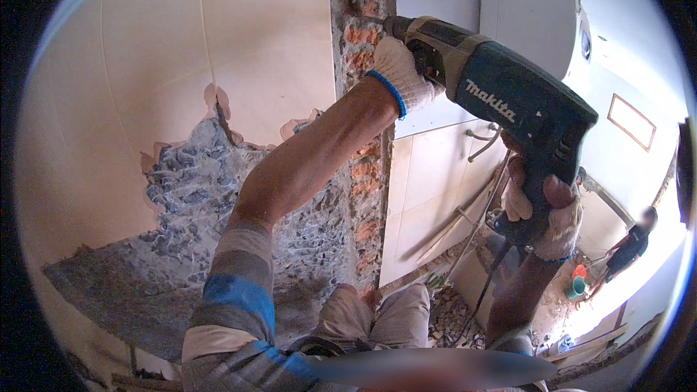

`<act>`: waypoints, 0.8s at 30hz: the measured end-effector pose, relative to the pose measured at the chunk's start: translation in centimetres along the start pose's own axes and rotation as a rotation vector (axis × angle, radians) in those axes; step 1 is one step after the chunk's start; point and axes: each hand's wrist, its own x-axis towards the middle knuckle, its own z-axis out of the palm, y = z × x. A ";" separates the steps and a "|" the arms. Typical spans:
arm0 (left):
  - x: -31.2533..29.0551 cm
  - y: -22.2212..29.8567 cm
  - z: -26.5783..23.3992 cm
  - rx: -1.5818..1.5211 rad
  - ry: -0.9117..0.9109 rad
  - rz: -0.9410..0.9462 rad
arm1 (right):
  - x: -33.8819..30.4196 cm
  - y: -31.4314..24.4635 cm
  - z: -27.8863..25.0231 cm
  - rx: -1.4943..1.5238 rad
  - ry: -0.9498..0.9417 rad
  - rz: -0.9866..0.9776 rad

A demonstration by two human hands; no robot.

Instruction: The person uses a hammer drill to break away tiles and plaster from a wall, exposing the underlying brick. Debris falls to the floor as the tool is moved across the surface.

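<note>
A dark teal rotary hammer drill (519, 76) is held up in both hands, tilted with its rear handle lower right. Its bit (370, 19) points left into the exposed strip of red brick and mortar (363, 47); whether the tip is sunk in cannot be made out. My left hand (403, 76), in a white knit glove with a blue cuff, is closed around the drill's front part behind the chuck. My right hand (559, 221), gloved too, wraps the rear handle. A dark power cord (490, 279) hangs from the handle's base.
Left stands a pale tiled wall (261, 29) with a broken-out rough patch (196, 174). A white wall-mounted unit (534, 14) hangs beyond the drill. Rubble (454, 316) covers the floor below. Farther right are a person (630, 247) and a green bucket (575, 288).
</note>
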 end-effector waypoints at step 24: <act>-4.1 -0.7 -15.9 -0.284 -0.181 -0.142 | -3.0 19.9 3.3 -1.136 -0.516 -0.255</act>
